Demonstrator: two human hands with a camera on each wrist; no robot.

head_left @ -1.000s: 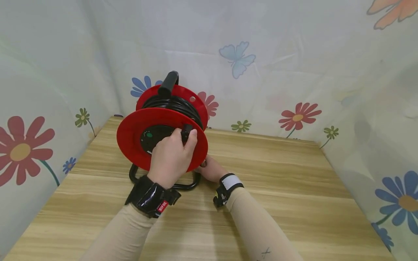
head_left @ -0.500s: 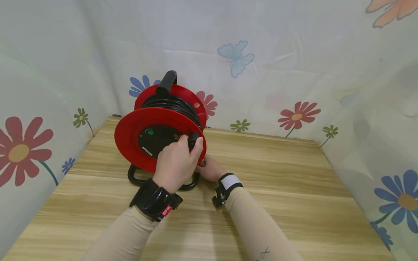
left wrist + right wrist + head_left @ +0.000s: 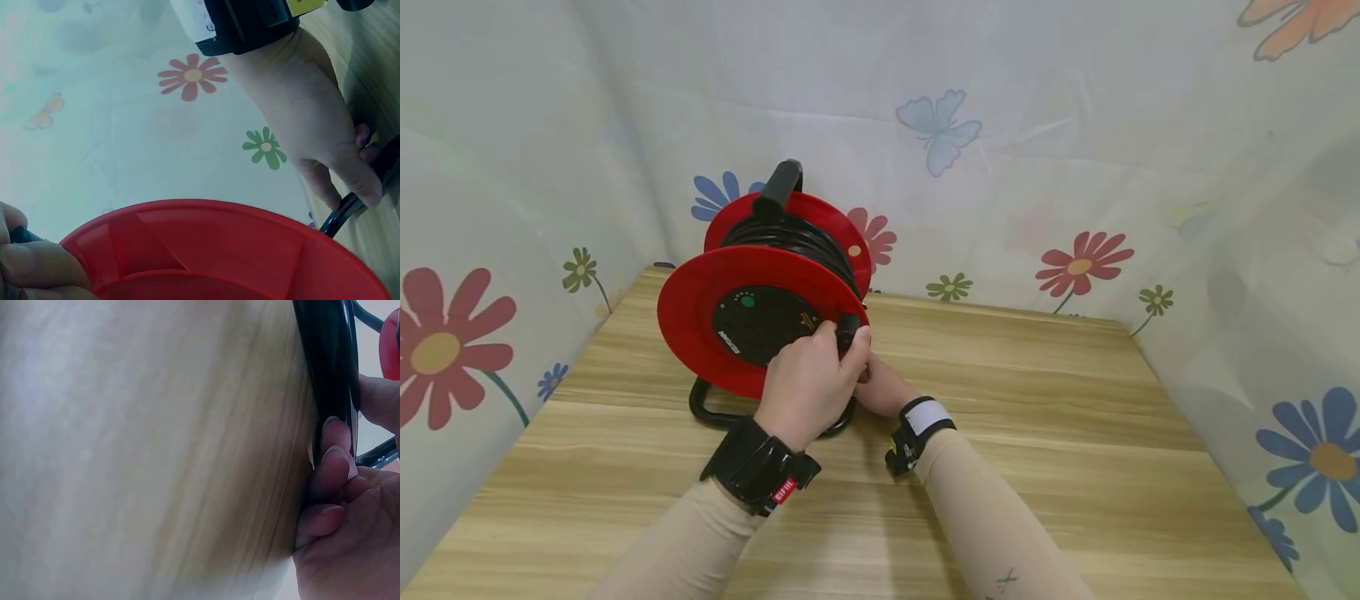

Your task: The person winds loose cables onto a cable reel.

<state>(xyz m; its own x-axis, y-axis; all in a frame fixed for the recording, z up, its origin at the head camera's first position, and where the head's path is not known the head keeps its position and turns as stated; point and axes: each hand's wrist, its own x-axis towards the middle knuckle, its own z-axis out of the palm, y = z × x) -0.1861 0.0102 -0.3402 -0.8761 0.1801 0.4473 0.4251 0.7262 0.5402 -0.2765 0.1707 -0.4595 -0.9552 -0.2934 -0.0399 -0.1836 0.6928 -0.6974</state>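
Observation:
A red cable reel (image 3: 683, 321) wound with black cable (image 3: 793, 237) stands on a black tube frame (image 3: 703, 404) at the left of the table. My left hand (image 3: 805, 387) grips the black knob (image 3: 847, 325) on its front disc, at the lower right of the rim. Behind the disc, low on the right, my right hand (image 3: 887, 390) holds the frame. In the right wrist view its fingers (image 3: 331, 472) curl round the black tube (image 3: 328, 356) close to the tabletop. The left wrist view shows the right hand (image 3: 312, 112) beyond the red rim (image 3: 206, 215).
A black carry handle (image 3: 780, 187) rises over the reel. The wood-grain table (image 3: 1037, 467) meets a pale flower-print cloth (image 3: 1022, 167) behind and at both sides. Each wrist wears a black strap.
The front disc has turned clockwise, with my left hand carrying the knob down and to the right. My right hand has stayed on the frame.

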